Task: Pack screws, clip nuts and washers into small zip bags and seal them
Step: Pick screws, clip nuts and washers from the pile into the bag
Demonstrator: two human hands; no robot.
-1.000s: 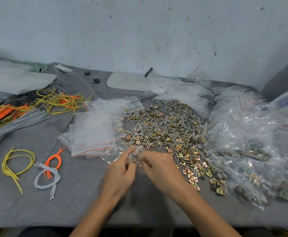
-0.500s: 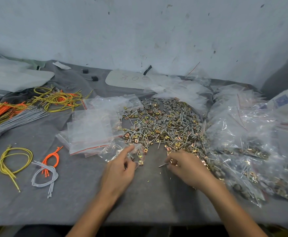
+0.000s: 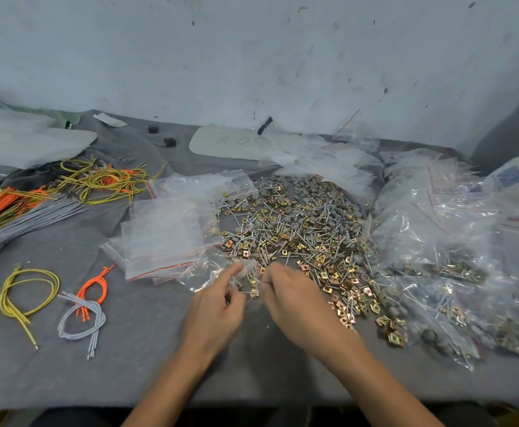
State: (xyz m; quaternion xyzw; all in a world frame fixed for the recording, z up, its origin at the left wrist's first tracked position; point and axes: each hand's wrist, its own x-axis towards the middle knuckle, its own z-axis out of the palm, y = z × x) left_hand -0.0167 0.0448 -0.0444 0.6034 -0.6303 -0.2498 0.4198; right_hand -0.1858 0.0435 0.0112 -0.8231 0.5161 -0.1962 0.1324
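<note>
A wide heap of screws, brass clip nuts and grey washers [image 3: 295, 223] lies on the grey cloth in the middle. My left hand [image 3: 218, 306] pinches a small clear zip bag [image 3: 247, 280] with some clip nuts inside, just in front of the heap. My right hand [image 3: 295, 297] is right beside the bag's mouth, fingertips curled and pinched at it; what they hold is hidden. A stack of empty zip bags [image 3: 165, 235] lies left of the heap.
Filled, sealed bags [image 3: 443, 260] pile up on the right. Yellow, orange and grey wire bundles [image 3: 36, 198] lie at the left, with small loops [image 3: 82, 303] nearer the front edge. A white wall closes the back.
My right hand reached out to the heap on the right half a second ago and has come back to the bag's mouth. My left hand kept hold of the bag.
</note>
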